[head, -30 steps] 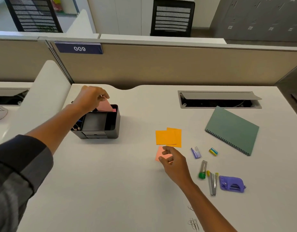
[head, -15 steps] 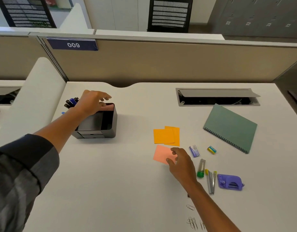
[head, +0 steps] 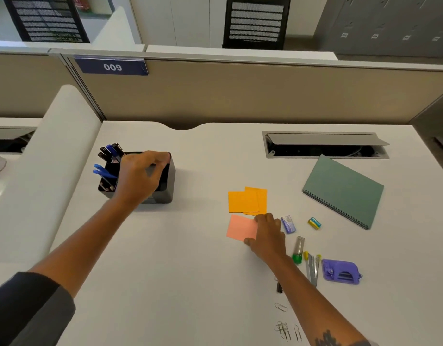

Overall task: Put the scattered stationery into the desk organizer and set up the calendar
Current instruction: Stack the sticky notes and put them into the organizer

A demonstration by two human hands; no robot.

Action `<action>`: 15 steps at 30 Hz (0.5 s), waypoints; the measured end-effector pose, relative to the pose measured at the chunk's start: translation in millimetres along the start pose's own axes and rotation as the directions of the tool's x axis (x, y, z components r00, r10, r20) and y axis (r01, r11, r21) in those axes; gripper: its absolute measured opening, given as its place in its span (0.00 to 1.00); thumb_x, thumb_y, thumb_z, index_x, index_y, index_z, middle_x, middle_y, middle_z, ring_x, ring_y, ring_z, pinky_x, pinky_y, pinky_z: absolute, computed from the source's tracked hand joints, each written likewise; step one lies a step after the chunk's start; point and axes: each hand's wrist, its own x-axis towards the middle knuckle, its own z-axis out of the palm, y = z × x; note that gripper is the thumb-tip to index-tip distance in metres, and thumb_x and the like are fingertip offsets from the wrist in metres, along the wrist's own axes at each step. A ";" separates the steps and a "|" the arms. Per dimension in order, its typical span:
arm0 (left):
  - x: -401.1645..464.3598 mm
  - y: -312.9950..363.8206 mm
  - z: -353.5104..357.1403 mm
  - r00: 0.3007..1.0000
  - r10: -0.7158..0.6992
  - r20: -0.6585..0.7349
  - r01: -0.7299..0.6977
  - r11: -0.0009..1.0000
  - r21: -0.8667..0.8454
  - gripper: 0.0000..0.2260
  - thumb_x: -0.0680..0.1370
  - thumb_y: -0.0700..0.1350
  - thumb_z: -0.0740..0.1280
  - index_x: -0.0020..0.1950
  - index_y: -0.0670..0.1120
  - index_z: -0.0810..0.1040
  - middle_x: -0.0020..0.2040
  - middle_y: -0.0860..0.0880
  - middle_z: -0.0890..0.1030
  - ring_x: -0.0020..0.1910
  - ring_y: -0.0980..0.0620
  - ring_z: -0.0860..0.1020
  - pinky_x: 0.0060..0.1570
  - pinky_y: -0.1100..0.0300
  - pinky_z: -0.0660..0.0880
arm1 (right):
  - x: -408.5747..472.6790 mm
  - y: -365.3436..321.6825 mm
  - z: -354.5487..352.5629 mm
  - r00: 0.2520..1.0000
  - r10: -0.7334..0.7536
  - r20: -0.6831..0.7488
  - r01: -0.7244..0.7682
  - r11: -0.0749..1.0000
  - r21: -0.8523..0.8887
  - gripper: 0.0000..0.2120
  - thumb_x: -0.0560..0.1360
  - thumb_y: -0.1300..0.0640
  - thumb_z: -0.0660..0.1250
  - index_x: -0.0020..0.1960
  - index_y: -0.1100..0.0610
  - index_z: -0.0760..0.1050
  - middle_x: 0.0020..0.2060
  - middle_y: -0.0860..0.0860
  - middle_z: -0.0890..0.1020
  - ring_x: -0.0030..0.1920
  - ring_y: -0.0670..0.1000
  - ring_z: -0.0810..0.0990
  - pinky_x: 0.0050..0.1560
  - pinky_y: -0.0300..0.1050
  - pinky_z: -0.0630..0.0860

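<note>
A black desk organizer [head: 171,181] stands at the desk's left, with dark and blue pens [head: 110,151] sticking out of it. My left hand [head: 140,176] reaches down into its top with fingers curled; what they touch is hidden. A pink sticky note [head: 239,227] lies flat mid-desk, and my right hand [head: 267,236] pinches its right edge between thumb and fingers. Two orange sticky notes [head: 245,201] overlap just behind it. The green spiral-bound calendar [head: 342,191] lies flat at the right.
Right of my hand lie a small blue box [head: 288,224], a yellow eraser [head: 314,223], a green-capped tube [head: 298,250], yellow-tipped metal pieces [head: 312,268] and a purple hole punch [head: 341,272]. Paper clips [head: 282,328] sit near the front edge. An open cable hatch [head: 325,146] is at the back.
My left hand pushed a pink note down into the organizer and now covers its top. My right hand shifted to the right edge of the pink note on the desk.
</note>
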 end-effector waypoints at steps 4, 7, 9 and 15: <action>-27.8 24.0 13.0 0.999 0.021 -0.026 -0.021 1.000 -0.003 0.08 0.79 0.37 0.72 0.58 0.42 0.86 0.48 0.49 0.88 0.41 0.48 0.85 0.45 0.52 0.81 | 0.9 -0.3 -2.4 0.994 0.043 0.099 -0.043 0.999 0.002 0.33 0.69 0.44 0.80 0.67 0.52 0.67 0.63 0.52 0.73 0.67 0.56 0.69 0.61 0.56 0.75; -51.2 46.2 27.3 1.000 -0.020 0.008 0.021 0.995 -0.094 0.08 0.80 0.41 0.73 0.58 0.44 0.86 0.50 0.53 0.88 0.42 0.54 0.86 0.46 0.53 0.82 | -2.0 -2.3 -5.1 0.986 0.043 0.159 -0.038 0.999 -0.034 0.33 0.69 0.43 0.79 0.68 0.51 0.69 0.63 0.53 0.72 0.68 0.56 0.68 0.60 0.53 0.75; -66.6 59.4 39.6 0.997 -0.027 0.074 0.039 0.986 -0.162 0.09 0.80 0.41 0.74 0.59 0.44 0.86 0.52 0.54 0.88 0.45 0.59 0.86 0.49 0.55 0.83 | -4.3 -1.5 -2.9 0.986 0.042 0.163 -0.040 0.999 -0.016 0.32 0.68 0.44 0.79 0.67 0.52 0.71 0.63 0.54 0.71 0.67 0.56 0.68 0.59 0.52 0.76; -105.2 87.5 71.8 0.830 -0.256 0.495 0.367 0.920 -0.140 0.22 0.79 0.51 0.75 0.73 0.53 0.78 0.61 0.57 0.84 0.54 0.61 0.82 0.58 0.57 0.80 | -14.6 -8.9 -3.3 0.994 -0.033 0.106 -0.009 0.929 0.370 0.11 0.69 0.56 0.78 0.47 0.52 0.79 0.46 0.50 0.83 0.47 0.53 0.80 0.46 0.49 0.78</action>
